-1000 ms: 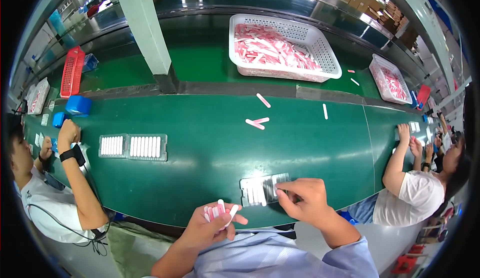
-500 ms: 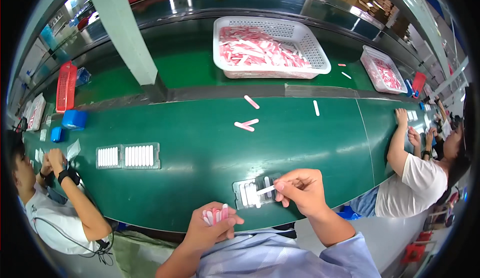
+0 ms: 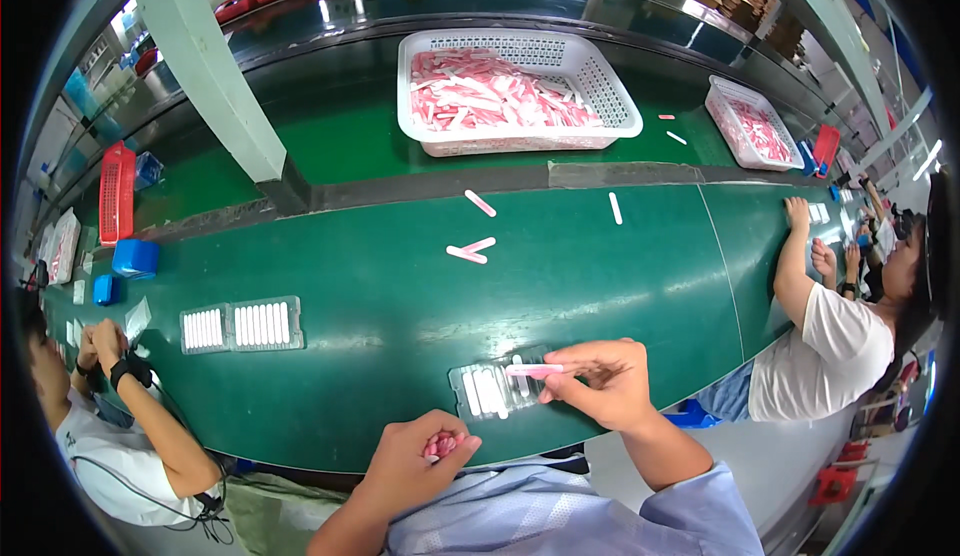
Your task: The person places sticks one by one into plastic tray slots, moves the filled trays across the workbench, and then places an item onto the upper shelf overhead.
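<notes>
My left hand (image 3: 420, 458) is closed round a bunch of small pink-and-white nail files (image 3: 440, 445), whose ends show between the curled fingers. Between the thumb and fingers of my right hand (image 3: 598, 381) is a single nail file (image 3: 534, 369), pink side showing, held just above a clear plastic tray (image 3: 462, 387). Several white strips (image 3: 484, 392) lie side by side in the tray's left half. The right half lies partly under my right hand.
Another clear tray filled with white strips (image 3: 262, 325) lies to the left. Loose nail files (image 3: 480, 203) are scattered ahead on the green table (image 3: 370, 286). Behind the dark ledge stands a white basket (image 3: 520, 142) heaped with them. Co-workers sit left (image 3: 165, 426) and right (image 3: 825, 356).
My left fingers have closed further over the bunch. My right hand now holds a file pink side showing, where a white one was before. The whole view has shifted slightly.
</notes>
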`<state>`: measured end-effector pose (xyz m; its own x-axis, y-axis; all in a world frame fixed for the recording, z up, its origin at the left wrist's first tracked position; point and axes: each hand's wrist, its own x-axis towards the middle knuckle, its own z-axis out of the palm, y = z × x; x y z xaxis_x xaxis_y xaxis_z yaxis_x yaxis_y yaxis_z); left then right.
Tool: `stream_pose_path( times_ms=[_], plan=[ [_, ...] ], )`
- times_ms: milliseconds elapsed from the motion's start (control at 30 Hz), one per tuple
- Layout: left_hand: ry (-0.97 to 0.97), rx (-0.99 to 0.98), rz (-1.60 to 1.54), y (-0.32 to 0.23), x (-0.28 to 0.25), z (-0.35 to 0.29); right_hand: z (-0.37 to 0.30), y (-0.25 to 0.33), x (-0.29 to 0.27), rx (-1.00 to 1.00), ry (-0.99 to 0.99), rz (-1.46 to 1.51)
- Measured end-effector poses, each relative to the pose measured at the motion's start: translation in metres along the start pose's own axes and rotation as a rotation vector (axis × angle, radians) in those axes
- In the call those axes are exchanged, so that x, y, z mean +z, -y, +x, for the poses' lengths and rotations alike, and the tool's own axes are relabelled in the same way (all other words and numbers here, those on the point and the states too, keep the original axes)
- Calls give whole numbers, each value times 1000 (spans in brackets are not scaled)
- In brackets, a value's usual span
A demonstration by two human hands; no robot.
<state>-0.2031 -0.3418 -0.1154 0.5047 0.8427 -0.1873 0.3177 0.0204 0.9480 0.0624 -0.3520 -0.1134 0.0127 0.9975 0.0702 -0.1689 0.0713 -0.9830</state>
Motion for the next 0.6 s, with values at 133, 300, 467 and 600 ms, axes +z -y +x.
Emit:
stream_pose_path(
  times_ms=[133,300,467,600],
  plan=[
    [-27,110,225,-11,6,12,1,-7,-6,-86,-66,-349],
    [124,254,630,-12,6,21,1,-12,-8,-497,-103,-997],
    [167,289,730,-13,9,31,-14,-25,-12,-554,97,-1167],
    [221,308,791,-19,8,37,-11,-19,-12,-500,168,-1094]
  ],
)
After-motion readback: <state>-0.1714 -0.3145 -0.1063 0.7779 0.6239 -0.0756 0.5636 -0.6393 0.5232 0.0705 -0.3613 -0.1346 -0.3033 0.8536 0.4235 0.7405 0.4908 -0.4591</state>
